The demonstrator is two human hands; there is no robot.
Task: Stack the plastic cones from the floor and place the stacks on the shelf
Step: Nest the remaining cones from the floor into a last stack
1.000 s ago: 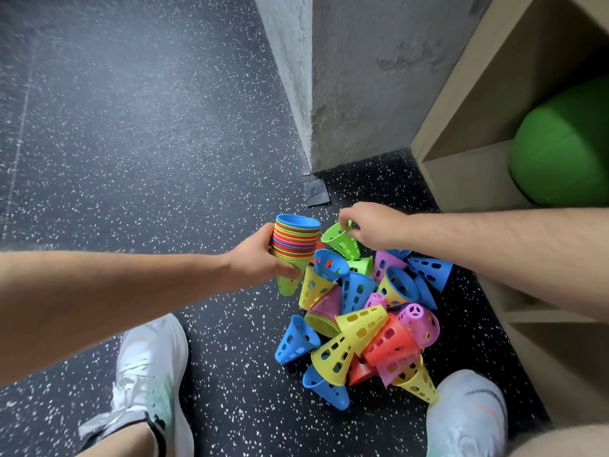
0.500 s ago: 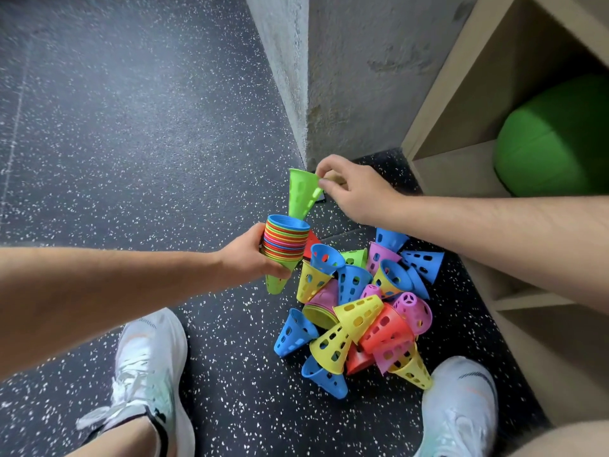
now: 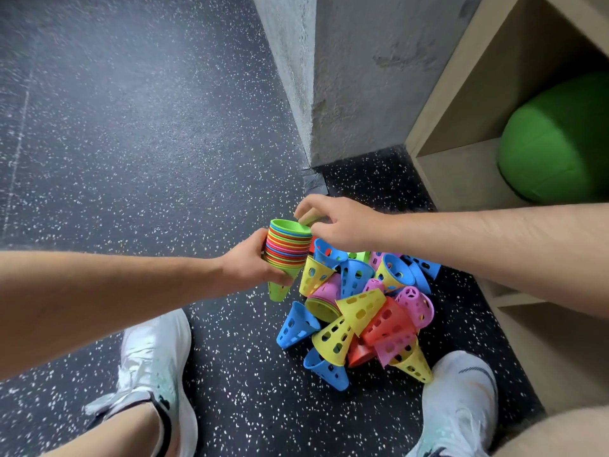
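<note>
Head view, one entry.

- **Left hand** [image 3: 253,258]: grip clamped round the lower part of the stack [image 3: 288,249]. The nested rims faced up, and the tip of the lowest cone showed below the fingers.
- **Right hand** [image 3: 342,222]: thumb and forefinger pinched the far rim of the green cone [image 3: 290,225], which sat in the stack's mouth.
- **Step in hand, as we judged it:** seating that cone.
- **Method:** we would hold the stack upright and steady, press the cone straight down until its rim lay level with the rest, and only then let go. A skewed cone would likely jam or tilt the column.
- **Position:** the stack hung above the floor [image 3: 131,159], just beside the far left of the loose cones [image 3: 362,311]. These lay heaped on the floor at the foot of the shelf [image 3: 461,173], near the wall corner. We saw no cones on the shelf.
</note>
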